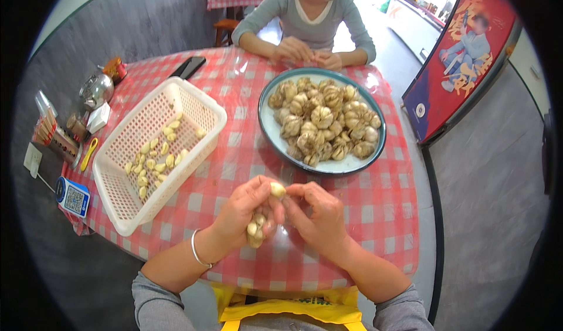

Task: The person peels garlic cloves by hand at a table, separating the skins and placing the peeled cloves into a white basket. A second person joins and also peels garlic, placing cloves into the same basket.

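My left hand (250,203) pinches a pale, peeled-looking garlic clove (277,190) between thumb and finger. Lower in the same palm sits a partly broken garlic bulb (255,230), its cloves showing. From the other side my right hand (317,212) reaches the clove, with the index fingertip at its end and the thumb just below. Beyond my hands, a blue-rimmed enamel basin (268,131) is heaped with whole garlic bulbs (322,117). To the left, a white plastic basket (115,208) holds scattered loose garlic cloves (160,167).
A red checked cloth covers the table (228,260). Along its left side are a QR-code stand (73,197), a yellow peeler (89,154), a chopstick holder (65,144), a metal teapot (96,91) and a phone (188,68). Across sits another person (308,27), hands together at the edge.
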